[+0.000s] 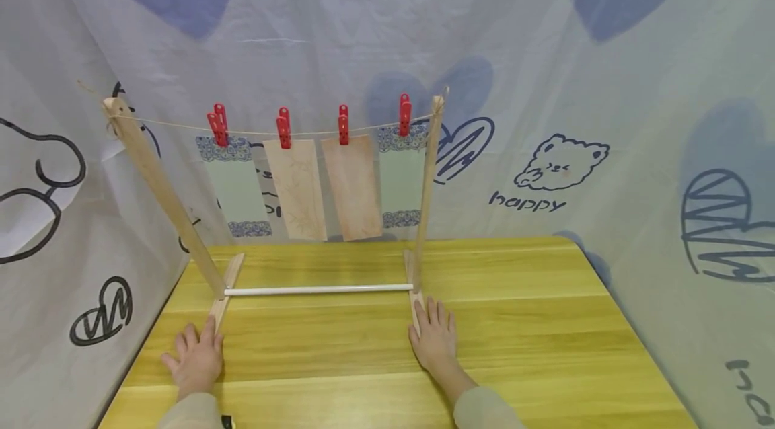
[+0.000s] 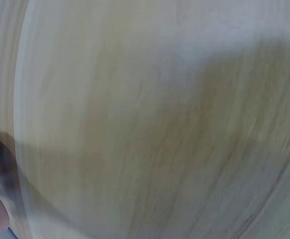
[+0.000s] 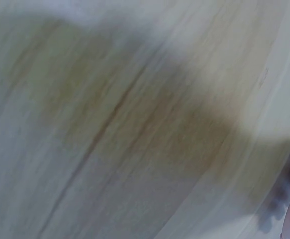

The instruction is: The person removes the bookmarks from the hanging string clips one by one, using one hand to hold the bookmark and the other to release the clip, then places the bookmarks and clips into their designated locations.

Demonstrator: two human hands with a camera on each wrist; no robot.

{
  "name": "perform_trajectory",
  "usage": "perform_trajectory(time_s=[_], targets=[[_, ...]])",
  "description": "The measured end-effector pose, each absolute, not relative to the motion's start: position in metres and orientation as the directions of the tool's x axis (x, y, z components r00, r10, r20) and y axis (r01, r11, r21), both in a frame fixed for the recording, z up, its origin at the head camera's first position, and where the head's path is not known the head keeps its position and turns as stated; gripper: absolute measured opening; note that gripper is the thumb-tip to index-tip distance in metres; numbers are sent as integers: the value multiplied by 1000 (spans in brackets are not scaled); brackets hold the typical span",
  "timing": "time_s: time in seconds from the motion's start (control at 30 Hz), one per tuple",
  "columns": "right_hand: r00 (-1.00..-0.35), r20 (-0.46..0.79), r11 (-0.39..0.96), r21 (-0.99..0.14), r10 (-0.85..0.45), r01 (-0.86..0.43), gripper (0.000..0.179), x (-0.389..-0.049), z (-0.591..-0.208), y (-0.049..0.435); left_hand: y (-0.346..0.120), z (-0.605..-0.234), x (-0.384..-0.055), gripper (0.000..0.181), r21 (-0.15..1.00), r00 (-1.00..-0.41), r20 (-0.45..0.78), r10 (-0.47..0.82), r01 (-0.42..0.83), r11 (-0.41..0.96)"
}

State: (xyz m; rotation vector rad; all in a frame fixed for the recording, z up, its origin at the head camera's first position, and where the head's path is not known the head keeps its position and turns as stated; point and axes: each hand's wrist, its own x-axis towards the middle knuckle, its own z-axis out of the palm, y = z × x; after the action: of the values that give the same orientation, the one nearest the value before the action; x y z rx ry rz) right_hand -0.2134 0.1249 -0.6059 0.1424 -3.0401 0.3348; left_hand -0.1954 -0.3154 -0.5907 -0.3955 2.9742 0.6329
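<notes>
A wooden rack stands on the table: two posts, the left post point(image 1: 166, 204) and the right post point(image 1: 427, 197), each on a flat wooden foot. A white rod point(image 1: 317, 290) joins them low down. My left hand point(image 1: 198, 358) lies with fingers spread at the near end of the left foot point(image 1: 219, 313). Beside the near end of the right foot point(image 1: 416, 308), my right hand point(image 1: 434, 341) rests with straight fingers, overlapping it. Along the string point(image 1: 315, 134) between the post tops, red clips point(image 1: 283, 128) hold several paper sheets, including a pinkish sheet point(image 1: 353, 187) and a blue-bordered sheet point(image 1: 235, 188).
The yellow wood-grain table point(image 1: 521, 335) extends to the right of the rack. A pale printed cloth point(image 1: 642, 79) hangs behind it and at both sides. Both wrist views show mostly table surface point(image 2: 135, 124) with shadows, and only a sliver of each hand.
</notes>
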Motion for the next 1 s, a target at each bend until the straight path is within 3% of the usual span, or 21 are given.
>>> perform_trajectory(time_s=[0.6,1.0], targets=[[-994,88,975,-208,-61,-78,53,-215,-609,135,-304,-587,-194,51,412,-959,-128,-251,-282,866],[-992,110,976,-204,-58,-80,52,-215,-610,147,-298,-590,-196,47,378,-977,6,-214,-196,905]])
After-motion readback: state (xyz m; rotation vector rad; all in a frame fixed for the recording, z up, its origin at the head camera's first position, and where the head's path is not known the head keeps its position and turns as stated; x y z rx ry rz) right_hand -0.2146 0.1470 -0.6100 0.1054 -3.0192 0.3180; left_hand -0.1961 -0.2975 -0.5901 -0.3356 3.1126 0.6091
